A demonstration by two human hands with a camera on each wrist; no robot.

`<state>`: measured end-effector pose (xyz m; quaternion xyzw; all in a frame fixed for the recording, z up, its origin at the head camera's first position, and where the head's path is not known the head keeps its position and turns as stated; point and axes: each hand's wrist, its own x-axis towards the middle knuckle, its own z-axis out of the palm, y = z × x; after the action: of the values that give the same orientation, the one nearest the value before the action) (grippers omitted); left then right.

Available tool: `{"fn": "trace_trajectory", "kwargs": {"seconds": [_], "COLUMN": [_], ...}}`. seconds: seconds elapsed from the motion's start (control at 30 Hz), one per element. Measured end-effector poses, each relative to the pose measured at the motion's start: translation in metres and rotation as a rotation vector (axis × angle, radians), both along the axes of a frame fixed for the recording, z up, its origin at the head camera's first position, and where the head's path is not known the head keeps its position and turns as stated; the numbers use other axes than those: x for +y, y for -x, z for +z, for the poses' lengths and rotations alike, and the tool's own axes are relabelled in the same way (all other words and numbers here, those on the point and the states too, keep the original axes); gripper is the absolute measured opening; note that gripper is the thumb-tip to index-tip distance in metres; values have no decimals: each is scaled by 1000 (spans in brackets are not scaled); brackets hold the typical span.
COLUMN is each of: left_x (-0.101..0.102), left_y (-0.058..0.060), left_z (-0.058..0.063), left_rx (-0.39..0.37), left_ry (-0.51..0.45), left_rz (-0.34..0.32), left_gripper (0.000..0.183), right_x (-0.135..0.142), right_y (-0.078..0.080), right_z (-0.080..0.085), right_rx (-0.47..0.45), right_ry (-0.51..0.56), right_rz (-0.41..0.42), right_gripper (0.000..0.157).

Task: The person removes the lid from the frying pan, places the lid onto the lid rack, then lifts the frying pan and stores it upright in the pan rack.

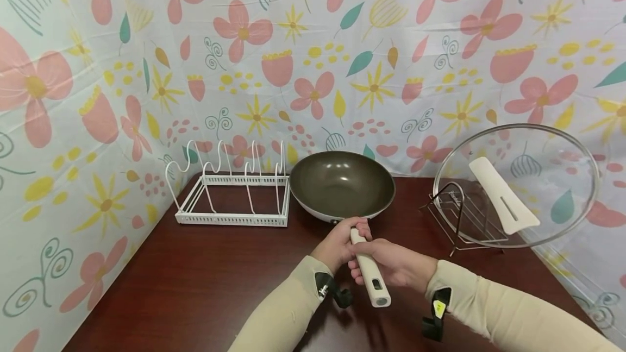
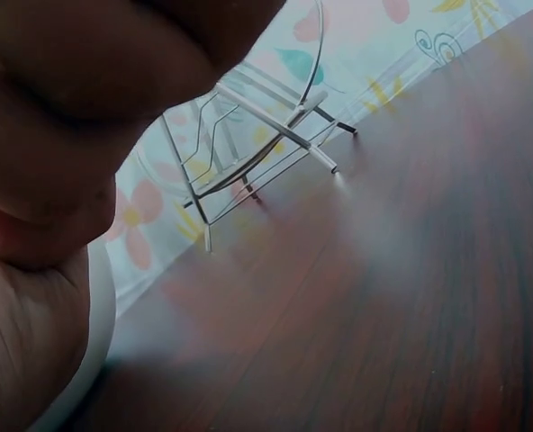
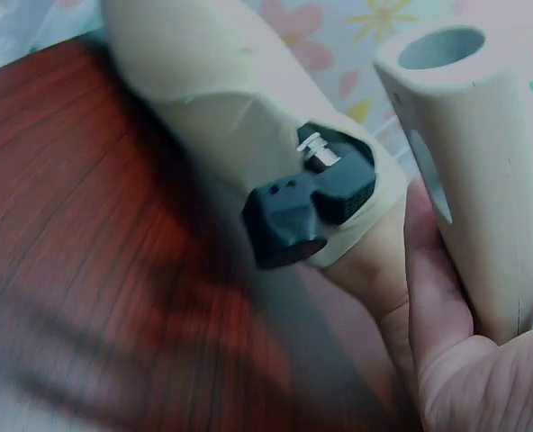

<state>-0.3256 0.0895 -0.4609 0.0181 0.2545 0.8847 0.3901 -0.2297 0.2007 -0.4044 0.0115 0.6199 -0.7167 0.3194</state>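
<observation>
Wok (image 1: 342, 182) beside white rack (image 1: 232, 220), fingers (image 1: 363, 227) of left hand (image 1: 339, 243) and right hand (image 1: 397, 263) around its handle (image 1: 370, 273)

The head view looks forward and down across that table (image 1: 220, 276). Low down, the left wrist's peers past a close hand (image 2: 59, 135) toward the metal rack (image 2: 280, 129); the right's, right beside the handle (image 3: 487, 189), faces the left sleeve (image 3: 203, 54). Head shares rack and handle with them.

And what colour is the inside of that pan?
The pan is dark olive-brown inside; the head view shows it best.
</observation>
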Motion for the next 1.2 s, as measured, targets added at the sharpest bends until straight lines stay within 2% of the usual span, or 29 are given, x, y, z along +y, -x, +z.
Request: {"fn": "trace_trajectory", "kwargs": {"seconds": [0.1, 0.17, 0.37, 0.53, 0.63, 0.73, 0.9, 1.2], "left_x": [-3, -4, -4, -3, -2, -1, -2, -3], "left_y": [-2, -1, 1, -1, -1, -1, 1, 0], "left_z": [3, 4, 5, 7, 7, 6, 4, 6], "left_rx": [45, 47, -49, -68, -90, -100, -94, -76], "left_ry": [31, 28, -23, -54, -72, -80, -82, -29], "left_rz": [6, -5, -28, -32, -45, -67, -104, -76], "left_gripper": [40, 41, 42, 43, 43, 44, 45, 46], "right_x": [-2, -3, -9, -10, -9, -9, -12, -14], "right_y": [1, 0, -3, -4, -4, -4, -5, -4], "right_z": [-2, -3, -12, -18, -18, -19, -18, -16], "right_rx": [-5, -7, -70, -149, -194, -217, -216, -197], "right_ry": [28, 59, 246, 452, 534, 560, 533, 502], "right_rz": [-23, -35, -37, -5, 29, 46, 32, 42], "right_gripper": [18, 18, 29, 35, 38, 40, 39, 38]}}
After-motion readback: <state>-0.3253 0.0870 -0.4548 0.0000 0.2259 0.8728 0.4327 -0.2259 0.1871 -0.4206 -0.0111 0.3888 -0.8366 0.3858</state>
